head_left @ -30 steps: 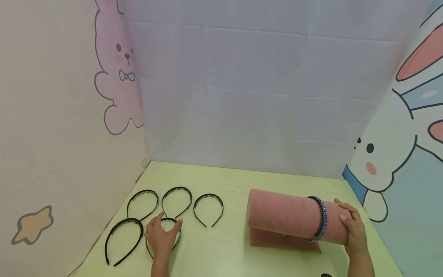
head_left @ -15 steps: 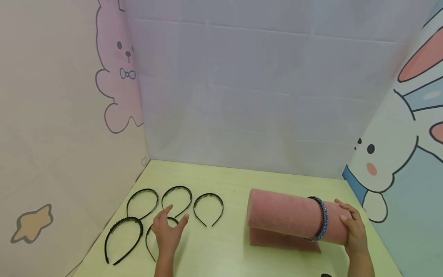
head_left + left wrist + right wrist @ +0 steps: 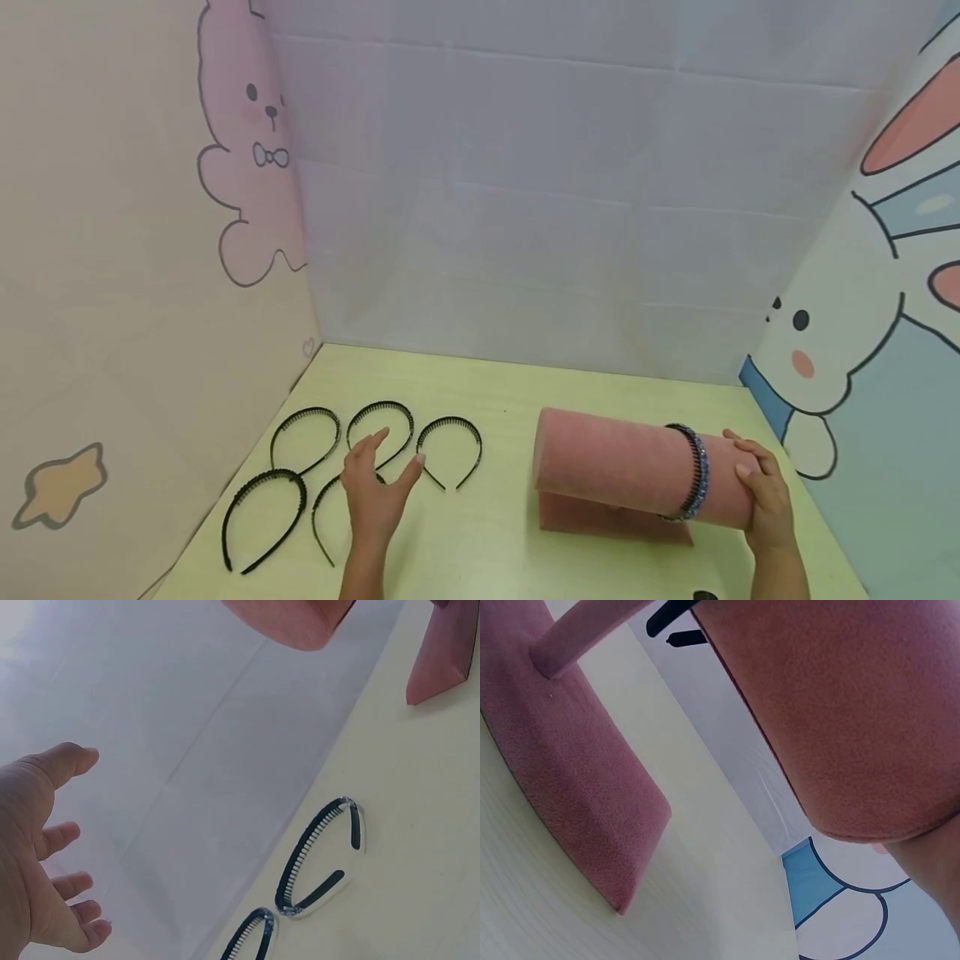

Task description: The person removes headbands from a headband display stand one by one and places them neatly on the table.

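A pink velvet headband stand [image 3: 607, 462], a padded roll on a post and base [image 3: 577, 772], stands at the right. Around its roll sits a black-toothed headband [image 3: 701, 479] with blue glitter; its dark ends show in the right wrist view. My right hand [image 3: 768, 500] grips the roll's right end, thumb toward me and fingers over the far side. Raised over the headbands at left is my left hand [image 3: 375, 500], thumb and fingers spread, holding nothing. Below it lies a thin headband [image 3: 318, 529], partly hidden by the hand. A toothed headband [image 3: 296, 862] lies beyond its thumb.
More black headbands lie on the pale table [image 3: 465, 550]: a thick one [image 3: 281, 546] at front left, others [image 3: 303, 410] [image 3: 382, 406] behind. A small dark object [image 3: 705, 596] is at the front edge. Cartoon-printed cloth walls [image 3: 480, 208] enclose the table.
My left hand has lifted off the front thin headband and moved slightly right and away from me, its fingers still spread. The right hand and the stand have stayed in place.
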Demonstrator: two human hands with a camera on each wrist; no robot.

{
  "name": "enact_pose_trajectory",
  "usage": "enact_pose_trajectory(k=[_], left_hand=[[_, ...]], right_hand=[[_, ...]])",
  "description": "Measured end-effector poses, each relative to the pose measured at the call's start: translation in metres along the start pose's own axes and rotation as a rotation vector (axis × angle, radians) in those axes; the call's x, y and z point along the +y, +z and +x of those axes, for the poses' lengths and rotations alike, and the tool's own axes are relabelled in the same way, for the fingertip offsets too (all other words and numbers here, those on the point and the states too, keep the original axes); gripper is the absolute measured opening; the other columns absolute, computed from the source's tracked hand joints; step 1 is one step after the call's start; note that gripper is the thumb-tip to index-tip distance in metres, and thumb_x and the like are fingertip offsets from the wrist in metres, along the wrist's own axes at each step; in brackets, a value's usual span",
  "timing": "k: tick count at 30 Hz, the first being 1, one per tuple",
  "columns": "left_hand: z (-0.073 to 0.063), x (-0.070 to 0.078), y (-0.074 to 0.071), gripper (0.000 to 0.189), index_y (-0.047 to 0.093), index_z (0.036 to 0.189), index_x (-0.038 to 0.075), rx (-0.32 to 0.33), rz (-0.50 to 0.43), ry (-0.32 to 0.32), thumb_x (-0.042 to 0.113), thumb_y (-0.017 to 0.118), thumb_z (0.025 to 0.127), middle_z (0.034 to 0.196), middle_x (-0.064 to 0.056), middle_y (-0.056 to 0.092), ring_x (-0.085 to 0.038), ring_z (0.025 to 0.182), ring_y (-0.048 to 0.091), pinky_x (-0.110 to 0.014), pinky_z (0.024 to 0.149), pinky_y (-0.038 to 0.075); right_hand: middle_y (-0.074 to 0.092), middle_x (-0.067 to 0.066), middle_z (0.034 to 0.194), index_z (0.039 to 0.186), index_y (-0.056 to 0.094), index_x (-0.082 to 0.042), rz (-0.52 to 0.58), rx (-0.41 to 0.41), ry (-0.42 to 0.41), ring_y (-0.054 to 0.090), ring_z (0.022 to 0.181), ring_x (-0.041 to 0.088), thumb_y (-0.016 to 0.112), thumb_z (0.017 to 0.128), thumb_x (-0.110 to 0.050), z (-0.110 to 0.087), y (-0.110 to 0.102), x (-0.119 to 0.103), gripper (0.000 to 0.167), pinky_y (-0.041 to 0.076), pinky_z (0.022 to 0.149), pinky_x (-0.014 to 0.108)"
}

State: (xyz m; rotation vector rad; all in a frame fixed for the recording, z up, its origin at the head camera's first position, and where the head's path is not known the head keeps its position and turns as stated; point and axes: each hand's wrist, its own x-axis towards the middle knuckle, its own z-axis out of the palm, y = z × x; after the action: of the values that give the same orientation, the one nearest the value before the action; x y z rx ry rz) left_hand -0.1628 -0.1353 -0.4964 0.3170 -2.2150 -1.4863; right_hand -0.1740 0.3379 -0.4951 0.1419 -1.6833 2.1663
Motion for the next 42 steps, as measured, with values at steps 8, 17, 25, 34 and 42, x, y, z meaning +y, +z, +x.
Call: enact_pose_trajectory(k=[8, 17, 25, 34, 42], left_hand=[[-0.011, 0.021, 0.015, 0.064, 0.054, 0.128, 0.013, -0.051, -0.049, 0.094, 0.028, 0.081, 0.072, 0.136, -0.014, 0.035, -0.036, 0.127, 0.025, -0.062, 0.089, 0.031], [-0.022, 0.036, 0.039, 0.062, 0.055, 0.126, 0.016, -0.128, -0.110, 0.156, 0.029, 0.082, 0.071, 0.134, -0.012, 0.038, -0.032, 0.126, 0.029, -0.059, 0.091, 0.032], [-0.027, 0.054, 0.055, 0.064, 0.055, 0.126, 0.020, -0.202, -0.191, 0.214, 0.029, 0.083, 0.069, 0.131, -0.005, 0.040, -0.026, 0.122, 0.034, -0.055, 0.092, 0.032], [-0.030, 0.071, 0.069, 0.065, 0.054, 0.127, 0.023, -0.284, -0.215, 0.255, 0.032, 0.082, 0.069, 0.133, -0.001, 0.040, -0.025, 0.124, 0.031, -0.055, 0.091, 0.032], [-0.037, 0.084, 0.084, 0.068, 0.052, 0.128, 0.023, -0.362, -0.244, 0.316, 0.038, 0.082, 0.069, 0.132, 0.001, 0.039, -0.022, 0.123, 0.031, -0.053, 0.092, 0.033]], right_hand=[[0.057, -0.003, 0.124, 0.121, 0.050, -0.001, -0.017, 0.013, 0.011, 0.041, 0.118, 0.015, 0.035, 0.096, 0.001, 0.002, 0.002, 0.000, 0.030, 0.028, 0.089, 0.027], [0.057, -0.004, 0.124, 0.120, 0.051, -0.002, -0.025, 0.020, 0.017, 0.040, 0.118, 0.014, 0.036, 0.096, 0.001, 0.002, 0.004, 0.001, 0.029, 0.028, 0.089, 0.027], [0.055, -0.005, 0.126, 0.122, 0.051, -0.005, -0.050, 0.024, 0.047, 0.040, 0.117, 0.013, 0.037, 0.096, -0.003, 0.003, 0.002, 0.001, 0.029, 0.029, 0.088, 0.027], [0.056, -0.007, 0.124, 0.123, 0.050, -0.003, -0.035, 0.019, 0.041, 0.040, 0.117, 0.012, 0.036, 0.096, -0.002, 0.002, 0.002, 0.000, 0.030, 0.028, 0.088, 0.026], [0.057, -0.006, 0.123, 0.121, 0.051, -0.002, -0.001, 0.012, 0.023, 0.042, 0.116, 0.011, 0.036, 0.096, 0.000, -0.001, -0.001, -0.001, 0.030, 0.028, 0.088, 0.026]])
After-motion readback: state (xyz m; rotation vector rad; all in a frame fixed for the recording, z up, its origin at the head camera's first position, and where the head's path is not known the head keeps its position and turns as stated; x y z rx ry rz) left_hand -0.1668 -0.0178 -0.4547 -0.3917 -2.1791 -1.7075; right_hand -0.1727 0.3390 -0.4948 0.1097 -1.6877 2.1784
